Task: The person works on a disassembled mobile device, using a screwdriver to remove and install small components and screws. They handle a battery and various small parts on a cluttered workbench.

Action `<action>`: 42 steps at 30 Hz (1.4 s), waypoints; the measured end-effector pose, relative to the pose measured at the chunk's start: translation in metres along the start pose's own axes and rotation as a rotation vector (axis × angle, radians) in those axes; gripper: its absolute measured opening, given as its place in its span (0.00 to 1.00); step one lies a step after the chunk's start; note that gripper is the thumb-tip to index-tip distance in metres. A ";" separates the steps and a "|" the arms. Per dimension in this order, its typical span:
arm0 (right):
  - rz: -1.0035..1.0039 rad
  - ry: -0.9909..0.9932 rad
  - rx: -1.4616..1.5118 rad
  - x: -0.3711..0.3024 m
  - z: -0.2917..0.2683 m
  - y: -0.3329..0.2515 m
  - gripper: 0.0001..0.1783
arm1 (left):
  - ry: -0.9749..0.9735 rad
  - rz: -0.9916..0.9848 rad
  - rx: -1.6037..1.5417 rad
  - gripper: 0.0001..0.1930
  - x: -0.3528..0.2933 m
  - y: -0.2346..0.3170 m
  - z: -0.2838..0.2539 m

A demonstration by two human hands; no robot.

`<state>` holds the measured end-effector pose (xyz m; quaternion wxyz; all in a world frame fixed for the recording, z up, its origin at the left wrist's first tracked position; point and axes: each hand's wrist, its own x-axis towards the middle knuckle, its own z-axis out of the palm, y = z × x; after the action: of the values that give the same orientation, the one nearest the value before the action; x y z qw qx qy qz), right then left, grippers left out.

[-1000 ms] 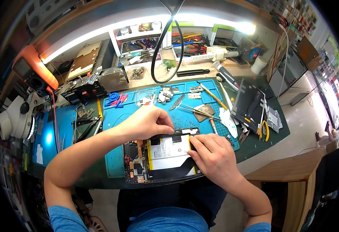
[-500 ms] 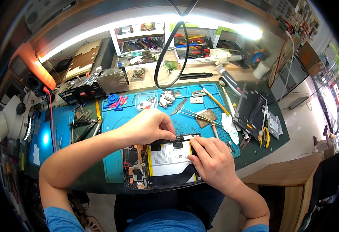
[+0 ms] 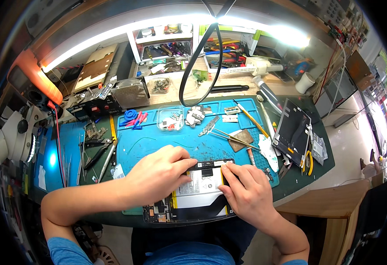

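Observation:
An opened tablet [image 3: 204,201] lies at the mat's near edge, its white battery [image 3: 198,185] and dark circuit board [image 3: 158,211] exposed. Curled over its far left part is my left hand [image 3: 165,170], index finger at the far edge and thumb above the battery. The hand hides part of the board. On the right, my right hand [image 3: 248,187] grips the tablet's edge, fingertips at the far right corner and thumb beside the battery. A black strip [image 3: 209,166] runs along the far edge between the hands.
On the blue mat [image 3: 158,143] are a clear box of small parts [image 3: 170,118], tweezers [image 3: 233,138] and a brown plate [image 3: 241,139]. A dark panel [image 3: 293,132] and yellow-handled pliers [image 3: 308,162] lie right. A black cable loop [image 3: 182,79] hangs ahead; an orange multimeter [image 3: 36,81] stands left.
My left hand has come nearer and left from the tablet's far edge, its thumb now over the battery and board side. My right hand stays on the right edge. The whole view has shifted slightly.

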<state>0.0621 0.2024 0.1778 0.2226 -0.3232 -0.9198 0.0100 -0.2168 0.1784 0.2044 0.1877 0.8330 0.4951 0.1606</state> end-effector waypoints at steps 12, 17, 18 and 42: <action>0.011 -0.008 -0.025 -0.001 0.001 -0.001 0.24 | 0.125 0.152 0.245 0.29 -0.014 0.004 0.021; 0.042 -0.005 -0.017 0.001 -0.001 -0.004 0.23 | 0.131 0.133 0.255 0.34 -0.018 0.014 0.022; 0.049 -0.001 -0.011 0.001 0.000 -0.004 0.23 | 0.123 0.129 0.242 0.34 -0.018 0.013 0.022; -0.048 0.064 0.048 -0.061 -0.017 0.002 0.26 | 0.052 0.324 0.220 0.36 0.009 0.043 0.047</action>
<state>0.1128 0.1648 0.1683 0.2598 -0.2957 -0.9191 0.0161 -0.1584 0.1600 0.1839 0.0545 0.9127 0.3740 0.1552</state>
